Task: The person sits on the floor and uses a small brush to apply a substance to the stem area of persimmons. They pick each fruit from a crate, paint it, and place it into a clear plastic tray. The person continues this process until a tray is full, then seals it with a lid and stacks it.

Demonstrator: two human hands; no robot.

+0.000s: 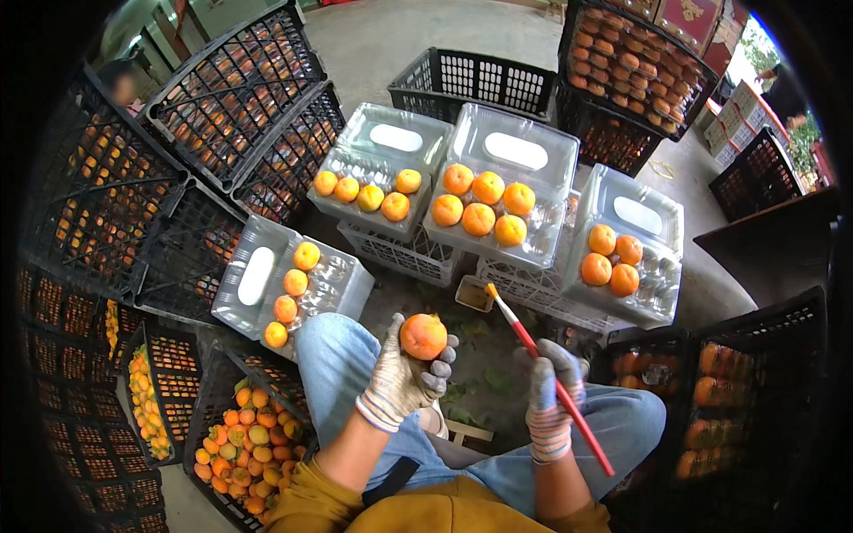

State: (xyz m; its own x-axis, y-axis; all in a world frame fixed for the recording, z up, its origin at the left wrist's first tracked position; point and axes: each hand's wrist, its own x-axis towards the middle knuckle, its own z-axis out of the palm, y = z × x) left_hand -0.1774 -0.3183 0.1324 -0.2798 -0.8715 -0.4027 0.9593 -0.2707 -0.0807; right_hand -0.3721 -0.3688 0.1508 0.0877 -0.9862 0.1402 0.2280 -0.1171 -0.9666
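My left hand (406, 376), in a knitted work glove, holds an orange persimmon (424, 336) over my lap. In my gloved right hand (552, 393) is a paintbrush with a red handle (581, 421), its bristles pointing up and forward. Beyond the bristle end stands a small open container (474, 294). Several stacks of clear plastic clamshell trays stand ahead, their open top trays partly filled with persimmons: one at the left (346, 293), one behind it (383, 230), a middle one (543, 250) and one at the right (656, 313).
A black crate of loose persimmons (248, 453) stands at lower left. Stacked black crates (233, 93) rise at the left, with a person's head (121, 83) behind them. Further crates (766, 333) stand at the right. An open black crate (490, 83) lies ahead. Another person's arm (770, 72) shows at upper right.
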